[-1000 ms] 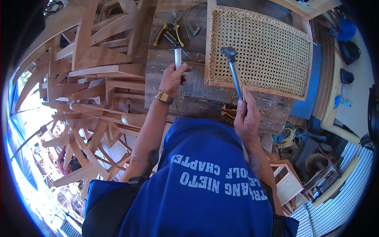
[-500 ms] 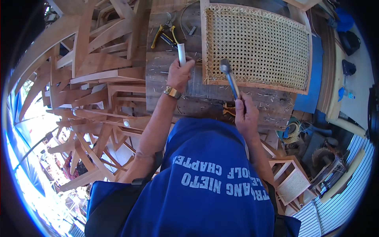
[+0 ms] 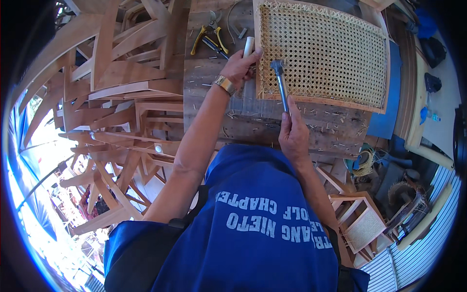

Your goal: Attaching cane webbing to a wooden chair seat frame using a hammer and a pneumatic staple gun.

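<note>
Near the top centre of the frame, the fingers of the left hand are wrapped around a pale, round-ended tool handle, pressed at the left edge of a woven cane seat panel. Just to the right and lower, the right hand has its fingers closed tight around the lower end of a hammer, whose grey metal shaft runs upward so that the head sits over the cane weave close to the panel's left rail. A gold-coloured wristwatch sits on the left wrist. The panel, a pale wooden frame filled with open cane mesh, lies flat on a rough wooden workbench strewn with small pale chips. Yellow-handled pliers rest on the bench above and left of the left hand. Stacked bare wooden chair frames fill the left of the frame
</note>
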A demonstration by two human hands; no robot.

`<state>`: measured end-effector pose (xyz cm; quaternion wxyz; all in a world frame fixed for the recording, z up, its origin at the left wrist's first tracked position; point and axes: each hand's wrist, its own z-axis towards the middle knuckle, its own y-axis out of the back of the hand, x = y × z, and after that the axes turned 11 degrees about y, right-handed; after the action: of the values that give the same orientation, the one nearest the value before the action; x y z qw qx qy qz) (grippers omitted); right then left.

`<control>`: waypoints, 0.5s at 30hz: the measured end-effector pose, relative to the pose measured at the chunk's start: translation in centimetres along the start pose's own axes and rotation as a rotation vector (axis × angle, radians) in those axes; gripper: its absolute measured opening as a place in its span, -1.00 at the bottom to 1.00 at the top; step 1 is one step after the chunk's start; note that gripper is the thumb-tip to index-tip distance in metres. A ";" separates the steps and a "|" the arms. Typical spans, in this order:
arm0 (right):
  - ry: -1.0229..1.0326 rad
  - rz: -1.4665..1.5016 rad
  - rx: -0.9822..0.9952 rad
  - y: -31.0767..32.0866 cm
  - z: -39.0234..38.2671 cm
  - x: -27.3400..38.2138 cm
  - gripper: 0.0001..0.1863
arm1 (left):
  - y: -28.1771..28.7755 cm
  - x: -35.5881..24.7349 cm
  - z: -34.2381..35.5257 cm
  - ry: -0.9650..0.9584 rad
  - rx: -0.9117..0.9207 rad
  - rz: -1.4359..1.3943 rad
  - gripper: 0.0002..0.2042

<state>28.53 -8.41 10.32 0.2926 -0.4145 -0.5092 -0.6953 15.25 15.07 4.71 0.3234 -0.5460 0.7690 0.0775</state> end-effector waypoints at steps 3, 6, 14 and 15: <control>0.027 -0.041 0.003 0.3 0.4 0.5 -0.50 | 0.2 0.3 0.5 0.010 0.018 -0.032 -0.60; -0.162 0.032 0.026 1.1 0.5 1.5 -0.57 | 0.5 0.5 0.6 0.012 0.050 -0.051 -0.50; -0.196 -0.069 0.025 1.8 1.0 1.8 -0.61 | 0.1 1.3 1.0 -0.036 -0.054 -0.003 -0.47; -0.172 -0.069 0.036 1.7 0.9 1.7 -0.59 | 0.2 1.2 1.0 -0.036 -0.014 0.003 -0.52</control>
<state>29.38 -8.04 12.73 0.2312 -0.4494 -0.5587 -0.6576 15.27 14.65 3.16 0.3333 -0.5456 0.7633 0.0931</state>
